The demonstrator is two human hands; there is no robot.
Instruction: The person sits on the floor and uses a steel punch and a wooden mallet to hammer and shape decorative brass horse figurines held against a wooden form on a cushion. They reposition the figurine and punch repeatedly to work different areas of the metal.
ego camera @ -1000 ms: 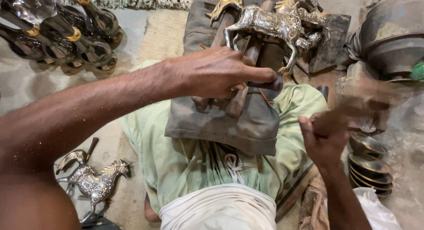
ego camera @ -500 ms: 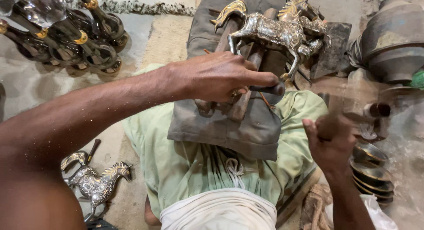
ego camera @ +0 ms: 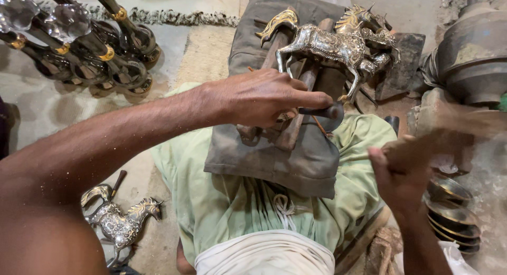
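Note:
A silver metal horse figurine (ego camera: 338,45) with gold mane and tail rests on wooden sticks over a grey-brown cloth pad (ego camera: 274,159) on my lap. My left hand (ego camera: 259,98) is closed on a short dark metal tool (ego camera: 323,112) whose tip sits by the horse's rear hoof. My right hand (ego camera: 404,172), lower right, grips a wooden hammer handle; the hammer (ego camera: 454,124) is blurred by motion, raised to the right of the horse.
A second silver horse (ego camera: 119,219) lies on the floor at lower left. Dark glossy stands with crystal knobs (ego camera: 95,48) lie at upper left. Stacked metal bowls (ego camera: 454,214) sit at lower right, large metal vessels (ego camera: 470,58) at upper right.
My right hand with the hammer has swung up and to the right. My left hand stays on the tool by the horse.

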